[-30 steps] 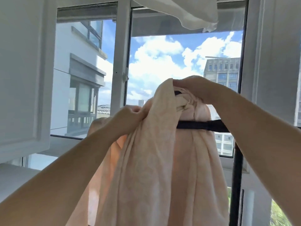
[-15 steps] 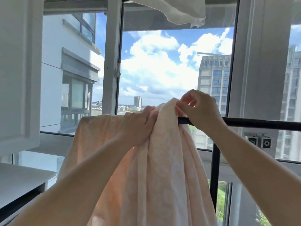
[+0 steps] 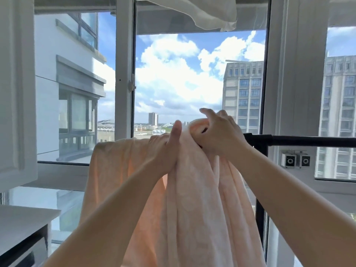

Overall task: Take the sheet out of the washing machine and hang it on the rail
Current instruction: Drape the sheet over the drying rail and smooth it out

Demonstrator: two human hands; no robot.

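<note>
Item: sheet [image 3: 194, 199], pale peach, draped over the black rail [image 3: 308, 140] at centre frame; part spread flat toward centre left, the rest bunched into a thick rope hanging down to the lower edge

Left hand [image 3: 165, 149]: fingers curled into the gathered cloth just left of the bunch, thumb upright against it

Right hand [image 3: 217, 133]: closed over the top of the bunch where it crosses the rail, fingers hooked into a fold; whether it also grips the rail beneath is hard to tell

Risks:
- Heavy bunched side may drag the sheet off the rail if both hands let go before the weight is evened out across it
- Cloth left twisted at the crest is likely to dry poorly and keep creases; cause, not being spread along the free rail at centre right
- The window [image 3: 200, 74] beyond looks open; a gust could lift the spread portion
- A hard tug rightward may rock the rail on its upright post [image 3: 260, 218]

Containers: none in view; the washing machine is out of frame. Cabinet [image 3: 17, 89] at upper left is shut, contents unseen. A white cloth [image 3: 208, 12] hangs at the top edge
</note>
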